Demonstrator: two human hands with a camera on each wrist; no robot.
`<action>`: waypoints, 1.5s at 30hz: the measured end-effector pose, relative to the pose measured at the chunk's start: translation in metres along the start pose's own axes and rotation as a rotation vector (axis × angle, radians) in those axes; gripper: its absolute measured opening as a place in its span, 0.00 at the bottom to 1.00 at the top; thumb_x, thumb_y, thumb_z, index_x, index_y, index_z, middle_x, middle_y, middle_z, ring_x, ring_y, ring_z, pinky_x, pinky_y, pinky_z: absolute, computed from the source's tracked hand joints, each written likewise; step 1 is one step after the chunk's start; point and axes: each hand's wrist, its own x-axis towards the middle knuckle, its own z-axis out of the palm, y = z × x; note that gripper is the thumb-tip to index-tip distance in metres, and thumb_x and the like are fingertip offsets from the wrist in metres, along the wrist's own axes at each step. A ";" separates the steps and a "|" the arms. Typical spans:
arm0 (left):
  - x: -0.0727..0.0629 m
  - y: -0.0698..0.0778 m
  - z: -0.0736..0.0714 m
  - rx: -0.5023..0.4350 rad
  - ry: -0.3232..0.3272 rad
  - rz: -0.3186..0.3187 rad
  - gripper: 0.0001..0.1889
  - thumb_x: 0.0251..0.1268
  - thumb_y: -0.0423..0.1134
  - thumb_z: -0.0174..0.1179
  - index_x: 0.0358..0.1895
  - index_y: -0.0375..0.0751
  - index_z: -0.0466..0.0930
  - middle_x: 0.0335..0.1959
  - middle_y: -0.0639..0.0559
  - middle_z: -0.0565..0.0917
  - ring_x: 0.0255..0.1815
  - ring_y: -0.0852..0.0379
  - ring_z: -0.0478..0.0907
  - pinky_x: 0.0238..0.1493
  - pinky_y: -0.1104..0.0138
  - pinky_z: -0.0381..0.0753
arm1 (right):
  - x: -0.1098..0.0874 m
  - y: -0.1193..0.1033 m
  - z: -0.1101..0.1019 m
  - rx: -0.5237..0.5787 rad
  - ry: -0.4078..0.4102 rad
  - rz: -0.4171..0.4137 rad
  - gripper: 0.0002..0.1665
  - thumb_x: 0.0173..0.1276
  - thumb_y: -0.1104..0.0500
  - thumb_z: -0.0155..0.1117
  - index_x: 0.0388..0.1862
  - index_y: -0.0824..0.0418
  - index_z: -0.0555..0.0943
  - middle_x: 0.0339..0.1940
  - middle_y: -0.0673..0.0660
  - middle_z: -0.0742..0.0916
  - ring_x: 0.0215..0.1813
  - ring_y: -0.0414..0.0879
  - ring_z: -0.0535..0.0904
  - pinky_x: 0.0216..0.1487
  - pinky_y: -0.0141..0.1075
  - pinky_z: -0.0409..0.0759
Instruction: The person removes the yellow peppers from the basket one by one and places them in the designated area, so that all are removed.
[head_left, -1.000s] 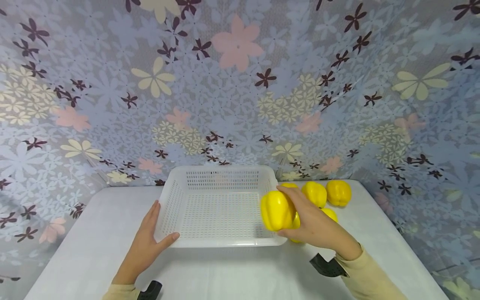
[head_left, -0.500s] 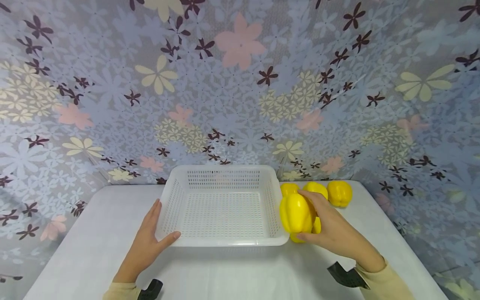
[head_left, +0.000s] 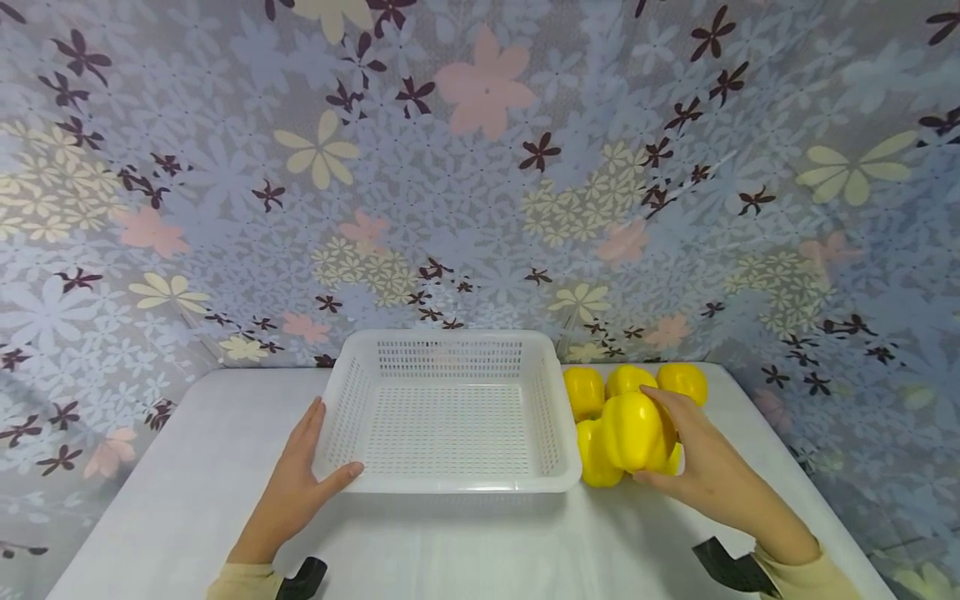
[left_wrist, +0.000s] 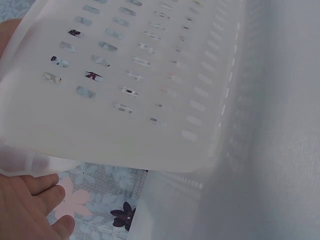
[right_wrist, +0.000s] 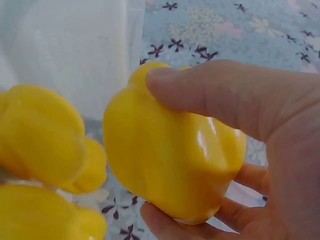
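Note:
A white perforated plastic basket [head_left: 450,429] stands on the white-covered table, with nothing visible inside. My left hand [head_left: 288,492] holds its front left corner, fingers along the left side and thumb at the front rim. In the left wrist view, the basket's pierced wall [left_wrist: 135,100] fills the upper part, and several fingers [left_wrist: 35,205] show below the rim. My right hand [head_left: 708,458] grips a yellow bell pepper [head_left: 634,432] between thumb and fingers, right of the basket. The right wrist view shows this bell pepper [right_wrist: 170,150] close up, thumb across its top.
Several more yellow bell peppers [head_left: 681,384] sit on the table right of the basket, one [head_left: 596,454] close by its right front corner. A floral cloth [head_left: 480,208] rises behind and beside the white table surface [head_left: 450,550].
My right hand has moved right with the bell pepper, from over the basket's right rim to above the other peppers. The left hand and the basket have stayed in place.

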 end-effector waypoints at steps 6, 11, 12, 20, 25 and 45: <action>0.000 -0.001 0.000 -0.002 0.004 0.008 0.56 0.61 0.50 0.70 0.80 0.31 0.41 0.81 0.33 0.45 0.79 0.29 0.45 0.70 0.31 0.53 | -0.007 0.011 -0.004 -0.054 0.028 0.007 0.60 0.52 0.58 0.83 0.78 0.61 0.56 0.69 0.70 0.67 0.62 0.67 0.73 0.52 0.66 0.77; 0.000 -0.001 0.000 -0.001 0.007 0.016 0.56 0.60 0.49 0.71 0.80 0.30 0.42 0.81 0.32 0.46 0.79 0.29 0.46 0.69 0.31 0.53 | -0.012 0.021 -0.007 -0.085 0.039 0.019 0.60 0.50 0.60 0.82 0.77 0.63 0.58 0.68 0.73 0.66 0.59 0.69 0.74 0.49 0.66 0.78; 0.000 -0.001 0.000 0.000 0.008 0.017 0.56 0.60 0.50 0.71 0.80 0.30 0.42 0.81 0.32 0.46 0.79 0.29 0.46 0.69 0.31 0.54 | -0.013 0.022 -0.008 -0.086 0.034 0.030 0.60 0.50 0.59 0.82 0.77 0.63 0.57 0.68 0.74 0.66 0.59 0.70 0.73 0.49 0.67 0.78; 0.001 0.000 -0.002 0.002 0.006 0.009 0.56 0.60 0.50 0.70 0.80 0.30 0.41 0.81 0.32 0.46 0.79 0.29 0.46 0.70 0.31 0.53 | -0.016 0.037 -0.013 -0.092 0.029 0.075 0.61 0.50 0.59 0.83 0.78 0.63 0.57 0.68 0.76 0.65 0.58 0.71 0.72 0.48 0.67 0.77; 0.001 0.001 -0.001 -0.005 0.003 0.006 0.56 0.61 0.50 0.70 0.80 0.30 0.41 0.81 0.33 0.45 0.79 0.29 0.45 0.70 0.31 0.52 | -0.019 0.047 -0.014 -0.109 0.033 0.084 0.61 0.47 0.59 0.84 0.77 0.64 0.59 0.66 0.76 0.66 0.56 0.71 0.74 0.46 0.65 0.79; 0.001 0.001 -0.002 0.000 0.005 0.012 0.56 0.60 0.52 0.70 0.80 0.29 0.42 0.81 0.34 0.45 0.79 0.29 0.46 0.70 0.31 0.52 | -0.023 0.075 -0.016 -0.155 0.024 0.191 0.64 0.47 0.64 0.82 0.78 0.69 0.54 0.67 0.80 0.61 0.60 0.78 0.64 0.49 0.75 0.70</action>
